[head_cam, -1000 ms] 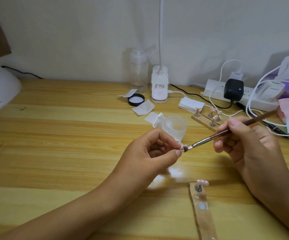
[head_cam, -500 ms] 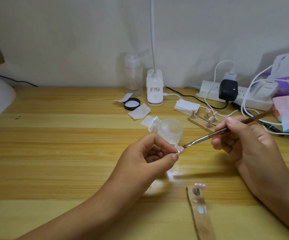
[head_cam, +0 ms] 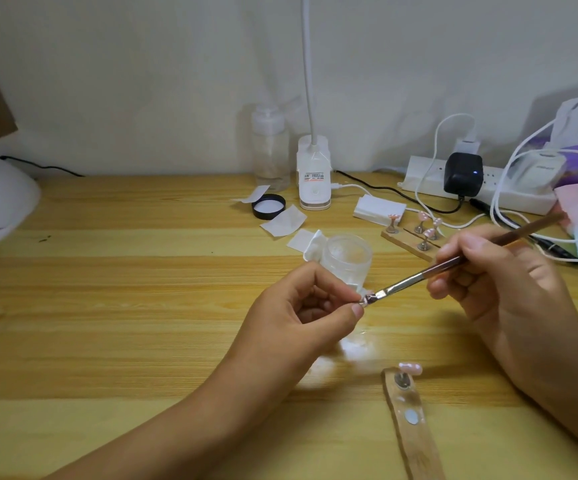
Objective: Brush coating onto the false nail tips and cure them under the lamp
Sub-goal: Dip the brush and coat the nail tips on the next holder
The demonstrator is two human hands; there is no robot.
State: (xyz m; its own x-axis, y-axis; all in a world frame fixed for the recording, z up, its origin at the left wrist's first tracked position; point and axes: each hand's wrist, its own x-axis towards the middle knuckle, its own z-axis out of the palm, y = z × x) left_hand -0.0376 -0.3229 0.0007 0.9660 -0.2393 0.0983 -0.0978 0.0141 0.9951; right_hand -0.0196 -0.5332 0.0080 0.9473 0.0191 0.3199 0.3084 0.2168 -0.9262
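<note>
Two L hand (head_cam: 298, 317) fingers (head_cam: 344, 315) pinch prob. glossy nail tip (head_cam: 368, 299); R hand (head_cam: 499, 282) pinches slim brush (head_cam: 454, 262).

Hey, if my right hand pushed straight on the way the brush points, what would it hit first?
Likely the nail tip pinched by the left hand; the brush in the right hand seems to touch it.

Right hand (head_cam: 499, 282) touches brush (head_cam: 429, 271) to nail tip (head_cam: 368, 299) pinched by left hand (head_cam: 301, 310).
</note>
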